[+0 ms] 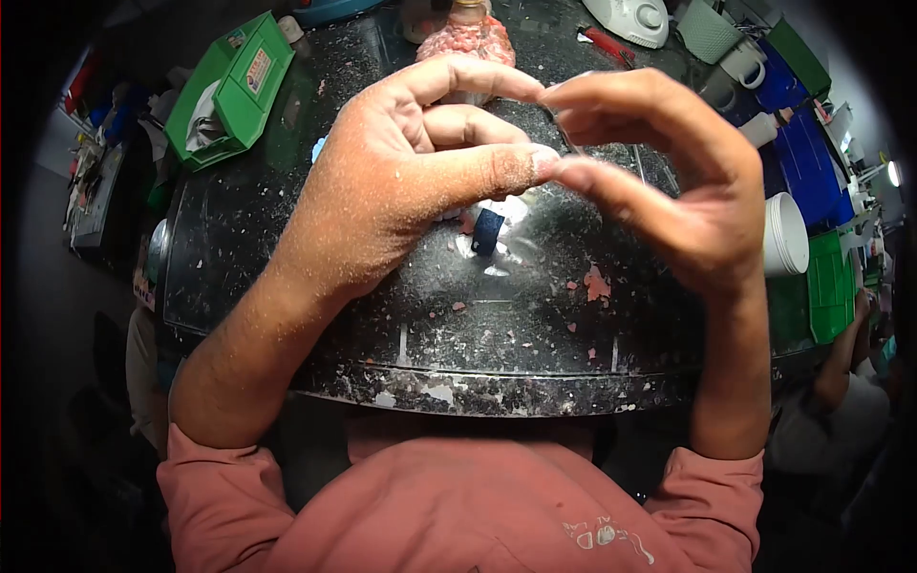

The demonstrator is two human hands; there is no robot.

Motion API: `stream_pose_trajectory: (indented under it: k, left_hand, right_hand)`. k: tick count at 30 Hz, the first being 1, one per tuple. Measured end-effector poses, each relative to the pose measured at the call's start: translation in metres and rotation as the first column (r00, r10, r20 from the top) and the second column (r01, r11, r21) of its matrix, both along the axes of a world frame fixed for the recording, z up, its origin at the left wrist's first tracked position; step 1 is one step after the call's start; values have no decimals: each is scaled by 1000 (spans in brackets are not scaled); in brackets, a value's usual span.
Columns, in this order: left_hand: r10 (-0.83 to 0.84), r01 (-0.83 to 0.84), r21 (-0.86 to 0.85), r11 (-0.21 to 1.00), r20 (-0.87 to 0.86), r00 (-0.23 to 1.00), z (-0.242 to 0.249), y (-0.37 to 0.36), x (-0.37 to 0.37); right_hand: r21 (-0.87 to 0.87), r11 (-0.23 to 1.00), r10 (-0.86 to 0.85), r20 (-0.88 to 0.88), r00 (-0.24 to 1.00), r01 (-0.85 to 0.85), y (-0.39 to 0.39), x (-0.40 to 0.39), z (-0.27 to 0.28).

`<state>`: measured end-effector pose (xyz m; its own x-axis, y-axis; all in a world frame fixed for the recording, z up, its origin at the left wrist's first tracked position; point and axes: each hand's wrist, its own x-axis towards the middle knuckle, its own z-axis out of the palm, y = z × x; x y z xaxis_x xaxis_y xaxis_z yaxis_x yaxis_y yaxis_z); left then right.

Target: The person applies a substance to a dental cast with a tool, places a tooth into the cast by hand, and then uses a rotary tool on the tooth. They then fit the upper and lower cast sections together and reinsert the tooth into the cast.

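My left hand (382, 167), dusted with pale powder, is raised above the black worktop (458, 329). Its thumb and index finger are apart and curved. Facing it, my right hand (678, 172) is slightly blurred, with its thumb and index finger also apart. The thumb tips meet or nearly meet, as do the index fingertips, forming a loop. I see nothing held between them. Below the loop lies a small dark blue block (488, 231) on a whitish patch. Beyond my hands stands a lumpy pink mass (468, 36), partly hidden, with a brass-coloured top.
Pink scraps (597, 284) and white dust dot the worktop. A green bin (258, 91) is at left, a white tub (786, 236) and another green bin (829, 291) at right. A red-handled tool (607, 44) lies near a white device (632, 17). Another person's arm (841, 358) shows far right.
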<state>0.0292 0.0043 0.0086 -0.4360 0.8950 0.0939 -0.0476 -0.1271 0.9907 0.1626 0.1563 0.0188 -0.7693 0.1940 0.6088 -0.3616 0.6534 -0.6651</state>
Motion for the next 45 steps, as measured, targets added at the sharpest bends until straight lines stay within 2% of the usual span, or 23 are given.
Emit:
stream_pose_trajectory:
  k: [2, 4, 6, 8, 11, 12, 14, 15, 17, 18, 20, 24, 26, 28, 32, 34, 36, 38, 39, 40, 42, 43, 45]
  left_hand:
    - [-64, 60, 74, 995, 58, 996, -3, 2, -2]
    - [-79, 76, 103, 992, 32, 996, -5, 3, -2]
    - [-56, 39, 100, 994, 170, 984, 0, 5, 1]
    - [-67, 54, 103, 993, 121, 990, 3, 4, -3]
    - [30, -31, -8, 999, -115, 993, 10, -4, -12]
    - [15, -26, -34, 999, -280, 960, 21, -14, -20]
    - [38, -98, -104, 990, -467, 884, 33, -26, -39]
    - [35, -100, -114, 988, -470, 882, 31, -32, -48]
    - [-5, -175, -134, 975, -806, 592, 26, -43, -64]
    - [-201, -182, -380, 907, -770, 606, 32, -50, -70]
    - [-302, -137, -407, 903, -828, 472, 18, -58, -79]
    - [-240, -293, -411, 863, -845, 479, 9, -60, -76]
    - [-212, -291, -351, 890, -884, 417, -1, -60, -80]
    - [-161, -266, -362, 893, -810, 564, -4, -57, -81]
    - [-14, -300, -195, 934, -858, 514, -4, -55, -68]
    - [3, -299, -194, 934, -834, 552, -5, -57, -63]
    - [168, -266, -66, 962, -626, 762, -12, -60, -59]
    - [163, -211, 9, 978, -667, 727, -12, -61, -57]
    - [145, -142, 48, 989, -543, 827, -9, -60, -49]
    - [111, -79, 95, 992, -404, 908, -4, -57, -40]
    - [37, 12, 142, 990, -336, 941, 4, -43, -24]
    - [18, 13, 116, 993, -261, 965, 14, -36, -13]
    - [-47, 74, 141, 987, -183, 982, 22, -22, -6]
  right_hand:
    - [165, 978, 127, -3, 992, -124, -2, 0, -5]
    - [191, 975, 120, -37, 992, -111, 1, -1, -7]
    - [14, 989, 150, -63, 987, -149, 5, 0, -9]
    - [-16, 989, 145, -87, 986, -147, 6, 1, -10]
    - [-174, 979, 106, -6, 994, -106, 6, 2, -12]
    - [-296, 949, 117, -6, 993, -114, 6, 1, -16]
    - [-293, 954, 72, 2, 997, -68, 11, -1, -19]
    - [-294, 955, 38, 22, 999, -30, 11, -1, -17]
    - [-315, 949, 23, 9, 1000, -19, 14, -4, -22]
    - [-321, 947, 14, -3, 1000, -15, 14, -5, -27]
    - [-343, 939, 13, 13, 1000, -8, 12, -6, -31]
    - [-347, 937, 55, 52, 997, -34, 7, -5, -31]
    - [-352, 933, 82, 16, 997, -71, 3, -6, -30]
    - [-421, 905, 85, 42, 996, -59, -2, -4, -27]
    - [-417, 905, 123, 54, 991, -90, -2, -4, -30]
    - [-345, 932, 135, 35, 990, -114, -3, -5, -30]
    - [-58, 988, 136, -76, 988, -141, -2, -8, -29]
    - [-96, 977, 181, -85, 980, -188, -8, -7, -26]
    - [-57, 980, 182, -107, 977, -189, -9, -6, -27]
    - [-60, 981, 176, -100, 979, -182, -12, -4, -26]
    - [-306, 918, 226, -120, 967, -252, -20, 3, -19]
    - [-370, 874, 254, -207, 945, -316, -21, 1, -17]
    - [-387, 870, 209, -268, 940, -304, -17, 3, -16]
